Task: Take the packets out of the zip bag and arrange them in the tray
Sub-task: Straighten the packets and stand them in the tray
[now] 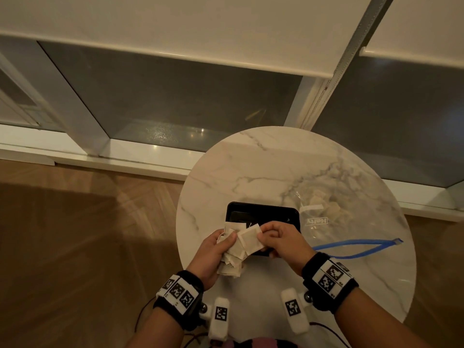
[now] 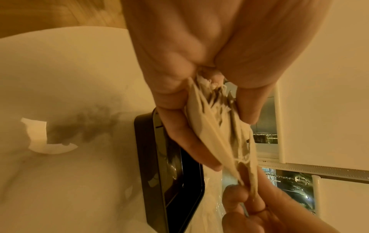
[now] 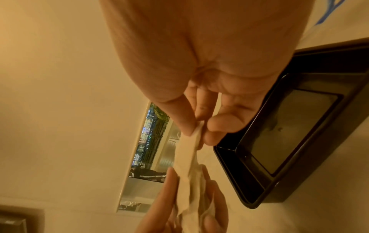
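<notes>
My left hand (image 1: 213, 249) grips a bunch of several beige tea packets (image 1: 232, 257) just above the near left of the black tray (image 1: 261, 209). My right hand (image 1: 273, 237) pinches the edge of the top packet (image 1: 251, 238) between thumb and fingers. In the left wrist view the bunch of packets (image 2: 215, 126) fans out from my curled fingers, above the tray (image 2: 155, 165). In the right wrist view the pinched packet (image 3: 187, 151) hangs beside the tray (image 3: 295, 134), whose visible floor is bare. The clear zip bag (image 1: 324, 217) with a blue zipper lies to the right of the tray and holds more packets.
The round marble table (image 1: 276, 167) stands by a window with a white sill. Wooden floor lies to the left. The bag's blue zipper strip (image 1: 356, 248) curls open on the table at my right.
</notes>
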The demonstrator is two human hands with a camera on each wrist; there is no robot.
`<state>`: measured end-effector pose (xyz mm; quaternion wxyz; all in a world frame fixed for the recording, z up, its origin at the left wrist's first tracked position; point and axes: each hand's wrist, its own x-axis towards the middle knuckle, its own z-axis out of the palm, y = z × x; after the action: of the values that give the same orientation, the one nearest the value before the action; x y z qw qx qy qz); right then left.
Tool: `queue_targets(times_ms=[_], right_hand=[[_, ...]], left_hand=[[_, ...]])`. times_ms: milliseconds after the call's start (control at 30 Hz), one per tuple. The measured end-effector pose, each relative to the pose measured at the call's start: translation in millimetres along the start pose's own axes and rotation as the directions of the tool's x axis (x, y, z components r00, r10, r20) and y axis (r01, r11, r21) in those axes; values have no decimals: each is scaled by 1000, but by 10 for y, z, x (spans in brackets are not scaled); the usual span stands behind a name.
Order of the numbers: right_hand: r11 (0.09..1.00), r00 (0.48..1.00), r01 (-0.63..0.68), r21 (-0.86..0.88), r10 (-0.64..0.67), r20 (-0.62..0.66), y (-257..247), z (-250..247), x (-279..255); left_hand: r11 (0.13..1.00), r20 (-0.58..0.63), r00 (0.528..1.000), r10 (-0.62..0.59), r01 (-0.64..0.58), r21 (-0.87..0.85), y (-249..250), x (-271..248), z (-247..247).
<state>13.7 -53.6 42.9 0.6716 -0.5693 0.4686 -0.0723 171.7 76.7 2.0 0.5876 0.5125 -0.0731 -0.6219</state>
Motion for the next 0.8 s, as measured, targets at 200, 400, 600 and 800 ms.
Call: queue_targets(times_ms=[200, 400, 600, 800], right_hand=[[995, 994, -58, 85, 65, -87, 60, 53, 327], [968, 964, -148, 204, 187, -189, 256, 181, 852], [979, 941, -144, 142, 180, -288, 413, 334, 1243], [981, 918, -192, -22, 171, -357, 484, 347, 1367]], left_hand=[[999, -140, 990, -2, -4, -40, 77, 161, -346], [996, -366, 929, -56, 26, -87, -51, 350, -640], [993, -417, 903, -101, 68, -94, -121, 410, -682], [997, -389, 919, -67, 49, -57, -95, 482, -629]])
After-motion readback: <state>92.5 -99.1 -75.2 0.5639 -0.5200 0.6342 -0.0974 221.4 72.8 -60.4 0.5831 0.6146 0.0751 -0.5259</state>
